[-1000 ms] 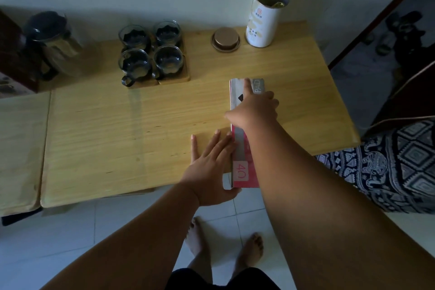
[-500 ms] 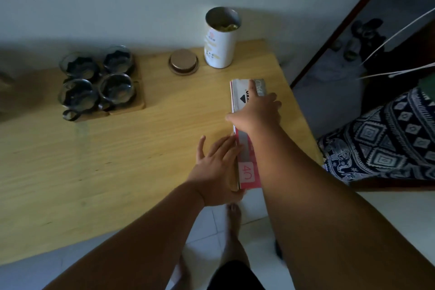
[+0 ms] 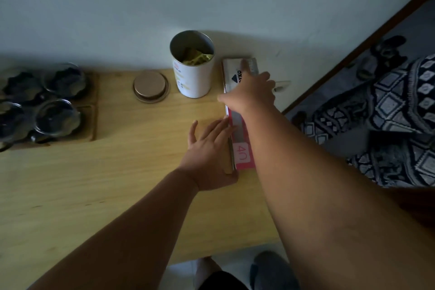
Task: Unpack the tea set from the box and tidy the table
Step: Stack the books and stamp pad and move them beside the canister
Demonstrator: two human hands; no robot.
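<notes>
A long, flat pink and grey cardboard box [image 3: 239,125] lies lengthwise near the right edge of the light wooden table [image 3: 117,183], its far end close to the wall. The right hand [image 3: 249,92] rests palm down on top of the box's far half, fingers spread and draped over it, the index finger stretched toward the far end; whether the fingers curl round the far side cannot be told. The left hand [image 3: 209,150] lies flat on the table, fingers straight and loosely apart, its outer edge pressed against the box's near left side.

Just left of the box's far end stands an open white cylindrical tin [image 3: 191,70] with yellow packets inside, and its round bronze-coloured lid [image 3: 150,86] lies on the table beside it, further left. At the table's left end, four dark glass cups [image 3: 42,101] sit grouped on wooden coasters [image 3: 90,122].

To the right of the table a dark patterned cloth [image 3: 395,120] covers something, and below the table's near edge a bare foot [image 3: 207,271] shows on pale floor tiles
</notes>
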